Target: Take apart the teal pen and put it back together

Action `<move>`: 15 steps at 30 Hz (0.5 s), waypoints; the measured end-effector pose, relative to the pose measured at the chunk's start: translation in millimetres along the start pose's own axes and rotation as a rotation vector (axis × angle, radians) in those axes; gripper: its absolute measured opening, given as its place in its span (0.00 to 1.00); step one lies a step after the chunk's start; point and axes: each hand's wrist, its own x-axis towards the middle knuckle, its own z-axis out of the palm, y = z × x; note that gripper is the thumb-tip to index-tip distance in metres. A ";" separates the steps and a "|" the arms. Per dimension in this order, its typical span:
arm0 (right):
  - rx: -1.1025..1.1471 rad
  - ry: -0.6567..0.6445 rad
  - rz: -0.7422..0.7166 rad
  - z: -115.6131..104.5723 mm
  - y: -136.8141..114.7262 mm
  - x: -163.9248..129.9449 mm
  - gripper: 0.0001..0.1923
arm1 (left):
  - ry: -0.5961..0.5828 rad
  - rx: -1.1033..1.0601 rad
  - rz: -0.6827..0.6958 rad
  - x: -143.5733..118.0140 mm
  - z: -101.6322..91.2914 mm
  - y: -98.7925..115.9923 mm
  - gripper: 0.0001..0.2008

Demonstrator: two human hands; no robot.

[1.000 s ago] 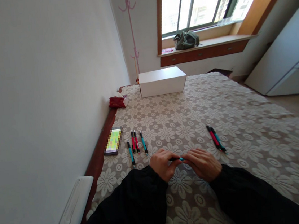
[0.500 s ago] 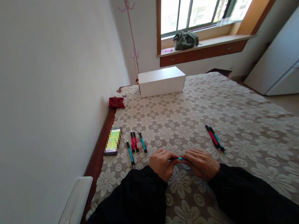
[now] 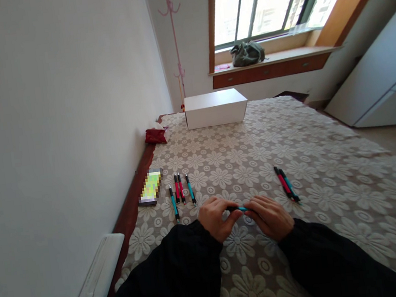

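Teal-and-black pen [image 3: 239, 209] (taupe floral tablecloth [image 3: 290, 132])

Both arms are covered by long black sleeves of a plain, matte fabric, on which no print, logo or stripe is seen. The left sleeve [image 3: 170, 277] is loosely cut and is gathered in soft folds near the wrist; the right sleeve [image 3: 338, 266] is of the same cloth and cut. The sleeves are ended at the wrists, and the left hand [image 3: 216, 218] and right hand [image 3: 272, 216] are left bare, without gloves.

Lacy floral cloth tablecover [image 3: 290, 137]
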 end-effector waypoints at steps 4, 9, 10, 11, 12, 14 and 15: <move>-0.031 0.049 -0.004 -2.6 1.2 1.7 0.06 | 0.012 0.004 -0.062 1.0 -2.7 3.5 0.06; -0.030 0.042 -0.007 -0.6 3.8 -0.7 0.05 | 0.012 0.008 -0.084 1.6 -4.7 7.1 0.06; -0.030 0.040 -0.007 0.0 4.1 -1.2 0.04 | 0.012 0.009 -0.087 1.8 -4.8 7.4 0.06; -0.030 0.039 -0.006 0.5 4.3 -1.6 0.04 | 0.009 0.010 -0.087 1.9 -4.8 7.6 0.06; -0.031 0.038 -0.004 0.9 4.4 -1.9 0.04 | 0.006 0.011 -0.087 2.0 -4.8 7.5 0.06; -0.030 0.038 0.004 1.2 4.3 -2.1 0.05 | -0.004 0.013 -0.084 1.9 -4.5 6.8 0.06; -0.029 0.039 0.007 1.1 4.0 -2.0 0.05 | -0.011 0.013 -0.082 1.7 -4.2 6.2 0.07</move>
